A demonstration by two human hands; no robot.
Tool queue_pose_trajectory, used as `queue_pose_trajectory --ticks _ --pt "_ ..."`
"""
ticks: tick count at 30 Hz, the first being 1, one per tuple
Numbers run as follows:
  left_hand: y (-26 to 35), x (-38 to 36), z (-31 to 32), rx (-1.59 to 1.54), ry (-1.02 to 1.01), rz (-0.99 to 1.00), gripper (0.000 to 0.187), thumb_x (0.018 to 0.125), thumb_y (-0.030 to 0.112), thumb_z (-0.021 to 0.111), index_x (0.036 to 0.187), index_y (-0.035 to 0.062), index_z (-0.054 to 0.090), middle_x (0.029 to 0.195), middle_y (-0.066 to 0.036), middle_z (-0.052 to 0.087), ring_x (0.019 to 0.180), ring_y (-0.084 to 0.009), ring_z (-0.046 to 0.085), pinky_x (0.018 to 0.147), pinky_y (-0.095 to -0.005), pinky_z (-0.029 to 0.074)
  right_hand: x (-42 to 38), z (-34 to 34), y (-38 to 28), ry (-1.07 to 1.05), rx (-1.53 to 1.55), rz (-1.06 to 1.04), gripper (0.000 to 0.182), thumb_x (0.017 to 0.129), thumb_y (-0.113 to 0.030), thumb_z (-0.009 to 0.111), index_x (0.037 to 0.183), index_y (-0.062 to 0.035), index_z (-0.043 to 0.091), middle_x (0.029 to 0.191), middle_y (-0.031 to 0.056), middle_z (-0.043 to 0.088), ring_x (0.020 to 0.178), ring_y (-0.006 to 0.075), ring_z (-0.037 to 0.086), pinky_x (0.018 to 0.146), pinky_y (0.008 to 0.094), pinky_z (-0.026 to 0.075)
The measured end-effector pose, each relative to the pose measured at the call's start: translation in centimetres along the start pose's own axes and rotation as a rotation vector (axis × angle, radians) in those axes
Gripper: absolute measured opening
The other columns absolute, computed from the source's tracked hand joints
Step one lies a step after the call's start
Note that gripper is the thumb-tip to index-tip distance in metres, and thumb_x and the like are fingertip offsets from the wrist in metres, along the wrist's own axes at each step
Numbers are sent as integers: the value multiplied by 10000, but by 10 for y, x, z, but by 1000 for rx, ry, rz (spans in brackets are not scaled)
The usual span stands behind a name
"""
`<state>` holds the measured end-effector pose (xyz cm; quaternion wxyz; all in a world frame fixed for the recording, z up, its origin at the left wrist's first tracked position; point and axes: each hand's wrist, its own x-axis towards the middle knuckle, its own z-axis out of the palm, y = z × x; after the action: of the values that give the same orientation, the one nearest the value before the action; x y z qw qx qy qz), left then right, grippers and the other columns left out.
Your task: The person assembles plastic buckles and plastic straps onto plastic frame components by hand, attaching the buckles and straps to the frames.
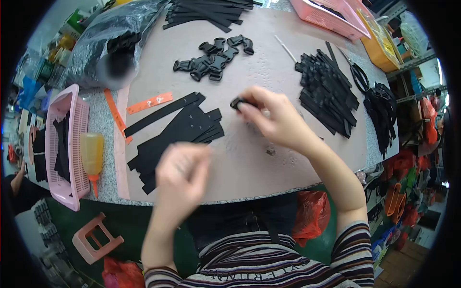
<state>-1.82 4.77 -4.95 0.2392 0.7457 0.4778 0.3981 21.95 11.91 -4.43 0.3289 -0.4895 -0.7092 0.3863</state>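
My right hand point(266, 113) pinches a small black buckle point(236, 102) above the middle of the table. Blurred by motion, my left hand point(185, 168) hangs over the near end of a fanned stack of black straps point(168, 137); its fingers look curled, and whether they hold anything cannot be made out. Beyond both hands lies a loose pile of black plastic buckles point(211, 62). Right of my right hand is a heap of black strap pieces point(326, 91).
Two orange strips point(150, 102) and a glue bottle point(92, 152) lie left, beside a pink basket point(80, 139). Black scissors point(359, 77) are at the right. More straps point(204, 13) and another pink basket point(331, 21) stand at the far edge. A clear bag point(91, 53) sits far left.
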Motion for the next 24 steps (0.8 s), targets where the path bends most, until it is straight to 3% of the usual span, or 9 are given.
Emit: queue_pose_trajectory --ticks 1,3,4,8,11,14,15,20,24 --pt "-9 19 -10 27 -14 -122 118 871 -9 642 975 11 695 902 -70 675 751 -167 613 684 -320 494 -13 5 -8 -75 168 143 163 950 -98 629 1064 18 643 851 99 670 745 176 653 705 334 530" --pt "-46 57 -18 288 15 0 158 895 88 671 1035 15 685 937 -81 641 829 -204 590 772 -330 476 -27 16 -8 -155 444 254 206 988 -113 606 1127 38 622 871 61 658 745 93 618 699 260 519" --pt "-51 70 -18 300 -46 -114 174 886 104 688 1032 12 669 955 -93 616 858 -237 587 818 -351 478 -31 21 -7 -184 554 258 242 1000 -124 600 1170 47 606 899 52 659 763 94 624 715 256 528" --pt "-75 87 -13 412 -156 -126 157 865 99 712 945 0 620 926 -99 609 906 -253 585 847 -366 474 -39 20 -18 -211 716 351 280 1012 -120 593 1227 60 591 956 87 690 804 123 660 752 280 551" --pt "-68 80 -10 451 -41 21 133 860 59 711 925 6 608 852 -88 628 834 -220 607 792 -342 489 -45 19 -18 -169 726 382 272 1001 -109 609 1205 71 600 964 111 703 809 139 681 753 288 564" --pt "-19 61 -14 29 -15 -184 118 858 11 698 963 19 645 821 -100 688 770 -265 673 737 -346 522 -49 19 -15 -128 694 385 261 990 -96 628 1182 80 607 971 119 707 839 148 696 770 287 577" --pt "-7 54 -12 105 4 1 121 855 -17 693 971 14 679 826 -118 713 667 -240 689 624 -324 533 -50 20 -15 -113 679 379 255 986 -90 634 1173 81 609 972 117 708 851 148 699 779 285 580" --pt "30 34 -1 113 -3 71 121 812 -5 723 931 14 706 741 -86 688 474 -144 578 444 -259 437 -55 23 -23 -18 586 302 237 974 -70 651 1146 88 613 985 108 707 908 148 707 809 278 590" --pt "36 29 1 191 37 104 125 803 -8 729 922 26 711 692 -48 657 441 -118 508 426 -263 397 -58 21 -28 -7 560 302 232 963 -59 663 1137 87 618 1003 107 706 953 155 708 838 286 587"
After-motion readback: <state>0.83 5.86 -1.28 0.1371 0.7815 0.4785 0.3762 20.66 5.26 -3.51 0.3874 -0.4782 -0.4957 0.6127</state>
